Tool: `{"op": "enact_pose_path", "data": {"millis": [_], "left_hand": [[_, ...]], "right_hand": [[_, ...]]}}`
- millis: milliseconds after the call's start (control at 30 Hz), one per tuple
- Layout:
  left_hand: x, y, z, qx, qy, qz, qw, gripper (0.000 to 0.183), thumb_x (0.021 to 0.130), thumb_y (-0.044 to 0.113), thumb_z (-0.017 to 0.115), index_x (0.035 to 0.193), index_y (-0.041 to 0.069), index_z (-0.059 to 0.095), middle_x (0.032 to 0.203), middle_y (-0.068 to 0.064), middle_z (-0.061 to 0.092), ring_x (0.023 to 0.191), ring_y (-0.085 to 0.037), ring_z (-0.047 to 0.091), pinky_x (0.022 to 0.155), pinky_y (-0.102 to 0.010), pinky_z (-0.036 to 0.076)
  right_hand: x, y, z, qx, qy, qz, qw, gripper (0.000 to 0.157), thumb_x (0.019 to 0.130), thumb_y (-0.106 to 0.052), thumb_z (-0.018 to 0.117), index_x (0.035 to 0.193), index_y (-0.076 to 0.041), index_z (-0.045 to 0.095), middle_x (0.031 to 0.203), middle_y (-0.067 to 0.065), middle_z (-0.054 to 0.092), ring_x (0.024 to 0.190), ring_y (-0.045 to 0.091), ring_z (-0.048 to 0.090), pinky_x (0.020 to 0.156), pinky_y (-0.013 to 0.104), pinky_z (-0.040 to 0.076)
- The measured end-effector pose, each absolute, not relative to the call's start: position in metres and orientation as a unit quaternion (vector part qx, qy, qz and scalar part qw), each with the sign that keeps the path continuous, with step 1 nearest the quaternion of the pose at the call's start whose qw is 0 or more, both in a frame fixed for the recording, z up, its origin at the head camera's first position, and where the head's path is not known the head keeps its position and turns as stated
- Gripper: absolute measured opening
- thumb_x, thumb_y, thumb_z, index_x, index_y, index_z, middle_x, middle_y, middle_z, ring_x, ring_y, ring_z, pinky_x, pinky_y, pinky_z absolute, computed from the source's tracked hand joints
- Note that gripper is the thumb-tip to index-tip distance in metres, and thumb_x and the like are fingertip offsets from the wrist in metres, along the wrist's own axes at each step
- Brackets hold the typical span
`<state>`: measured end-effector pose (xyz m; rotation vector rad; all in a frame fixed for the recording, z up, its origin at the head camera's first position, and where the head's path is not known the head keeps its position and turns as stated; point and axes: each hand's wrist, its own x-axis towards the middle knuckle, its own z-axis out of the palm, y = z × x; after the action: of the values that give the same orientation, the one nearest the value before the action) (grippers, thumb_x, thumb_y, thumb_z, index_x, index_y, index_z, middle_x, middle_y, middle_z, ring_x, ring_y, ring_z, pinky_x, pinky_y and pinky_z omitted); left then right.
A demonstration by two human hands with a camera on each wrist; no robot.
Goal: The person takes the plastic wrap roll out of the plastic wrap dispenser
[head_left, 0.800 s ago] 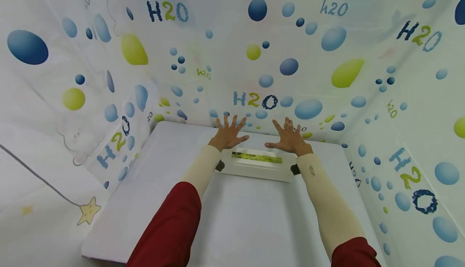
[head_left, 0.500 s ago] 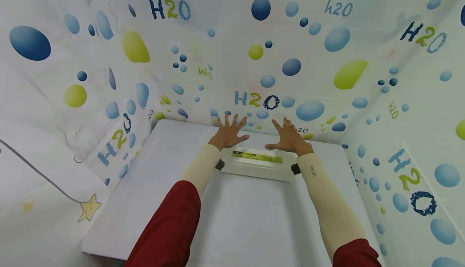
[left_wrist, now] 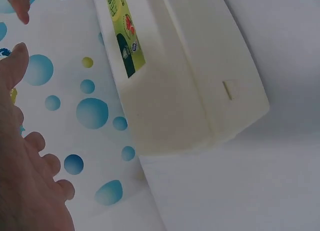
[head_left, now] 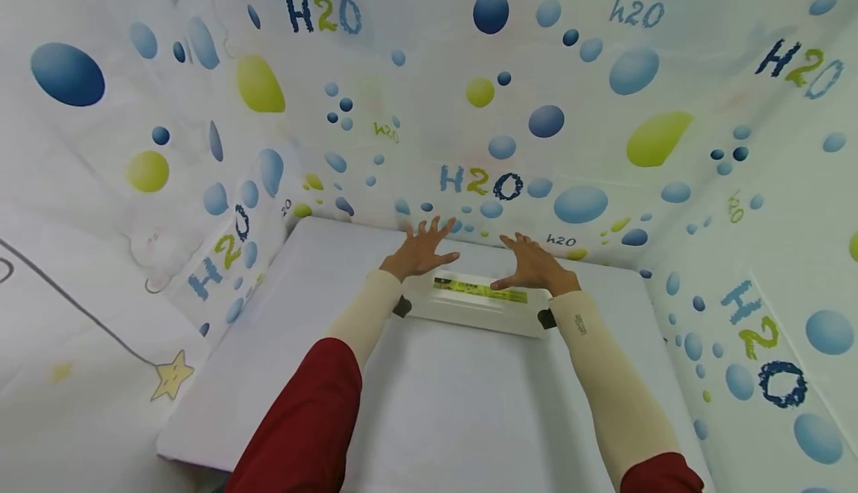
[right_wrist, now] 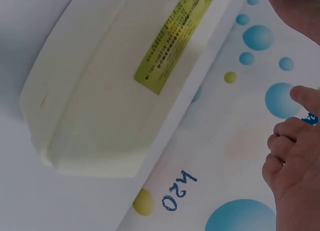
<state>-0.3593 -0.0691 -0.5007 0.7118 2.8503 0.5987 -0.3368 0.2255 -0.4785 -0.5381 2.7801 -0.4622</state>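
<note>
A long white plastic case [head_left: 476, 318] with a yellow-green label [head_left: 480, 290] lies near the back of the white table. Over its left part hovers my left hand [head_left: 417, 252], fingers spread and slightly bent, holding nothing. My right hand [head_left: 534, 266] is held over the right part in much the same way, its thumb in front of the label in the head view. In the left wrist view, the case [left_wrist: 170, 111] has a small slot near its end, and the hand [left_wrist: 30, 161] is apart from it. The right wrist view also shows a gap between case [right_wrist: 100, 121] and hand [right_wrist: 300, 156].
A white sheet [head_left: 415, 135] printed with blue and green bubbles and "H2O" lettering rises behind the table [head_left: 462, 404] and along both sides. A small dark piece [head_left: 547, 319] sits at the right wrist, another [head_left: 402, 306] at the left.
The fingers of both hands have bent a little more, and the right hand has dropped slightly, its thumb now over the label. The head view has shifted a little. The case stays in place.
</note>
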Motion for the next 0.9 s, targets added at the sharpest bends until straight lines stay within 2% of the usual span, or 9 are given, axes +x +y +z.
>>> {"op": "enact_pose_path", "data": {"millis": [67, 167, 300, 400, 500, 700, 900], "left_hand": [[-0.359, -0.074, -0.505, 0.235, 0.941, 0.23, 0.075, 0.089, 0.111, 0.053, 0.054, 0.178, 0.017, 0.008, 0.182, -0.028, 0.01, 0.168, -0.057, 0.011, 0.134, -0.08, 0.007], [-0.356, -0.083, -0.512, 0.218, 0.936, 0.264, 0.084, 0.093, 0.109, 0.055, 0.057, 0.178, 0.017, 0.007, 0.183, -0.025, 0.009, 0.169, -0.053, 0.009, 0.136, -0.076, 0.013], [-0.35, -0.098, -0.521, 0.184, 0.926, 0.316, 0.095, 0.098, 0.107, 0.05, 0.064, 0.176, 0.007, 0.011, 0.184, -0.022, 0.012, 0.17, -0.048, 0.012, 0.138, -0.069, 0.019], [-0.346, -0.11, -0.53, 0.166, 0.919, 0.345, 0.098, 0.099, 0.105, 0.048, 0.067, 0.174, 0.001, 0.014, 0.183, -0.02, 0.016, 0.171, -0.044, 0.015, 0.141, -0.063, 0.015], [-0.344, -0.12, -0.541, 0.147, 0.914, 0.363, 0.104, 0.101, 0.103, 0.049, 0.071, 0.174, 0.003, 0.017, 0.183, -0.02, 0.019, 0.17, -0.044, 0.02, 0.141, -0.063, 0.017], [-0.339, -0.136, -0.554, 0.137, 0.907, 0.384, 0.103, 0.109, 0.094, 0.049, 0.082, 0.173, 0.004, 0.023, 0.179, -0.023, 0.029, 0.166, -0.046, 0.029, 0.137, -0.063, 0.028], [-0.334, -0.15, -0.566, 0.132, 0.899, 0.404, 0.102, 0.114, 0.087, 0.041, 0.092, 0.172, 0.003, 0.027, 0.177, -0.022, 0.033, 0.162, -0.045, 0.039, 0.134, -0.059, 0.037]], "right_hand": [[-0.337, 0.225, -0.481, -0.193, 0.959, -0.158, 0.136, 0.119, 0.085, -0.052, 0.091, 0.173, -0.005, 0.025, 0.178, 0.035, 0.017, 0.164, 0.059, 0.02, 0.13, 0.078, 0.028], [-0.337, 0.224, -0.486, -0.208, 0.958, -0.151, 0.13, 0.12, 0.083, -0.051, 0.093, 0.171, -0.001, 0.029, 0.176, 0.036, 0.024, 0.162, 0.059, 0.026, 0.13, 0.076, 0.031], [-0.336, 0.221, -0.492, -0.218, 0.955, -0.152, 0.132, 0.121, 0.082, -0.051, 0.094, 0.17, 0.0, 0.031, 0.175, 0.035, 0.028, 0.162, 0.057, 0.029, 0.132, 0.073, 0.032], [-0.335, 0.218, -0.495, -0.223, 0.952, -0.162, 0.136, 0.121, 0.081, -0.049, 0.096, 0.17, 0.001, 0.032, 0.175, 0.033, 0.03, 0.163, 0.055, 0.03, 0.133, 0.07, 0.031], [-0.334, 0.214, -0.498, -0.227, 0.95, -0.162, 0.137, 0.12, 0.081, -0.048, 0.096, 0.169, 0.001, 0.032, 0.175, 0.031, 0.032, 0.163, 0.054, 0.031, 0.134, 0.068, 0.031], [-0.333, 0.208, -0.503, -0.237, 0.95, -0.147, 0.142, 0.119, 0.081, -0.05, 0.095, 0.168, 0.003, 0.034, 0.175, 0.029, 0.035, 0.162, 0.054, 0.033, 0.133, 0.069, 0.032], [-0.332, 0.204, -0.508, -0.233, 0.948, -0.153, 0.155, 0.118, 0.081, -0.048, 0.095, 0.169, 0.002, 0.034, 0.174, 0.03, 0.035, 0.161, 0.055, 0.034, 0.133, 0.07, 0.032]]}}
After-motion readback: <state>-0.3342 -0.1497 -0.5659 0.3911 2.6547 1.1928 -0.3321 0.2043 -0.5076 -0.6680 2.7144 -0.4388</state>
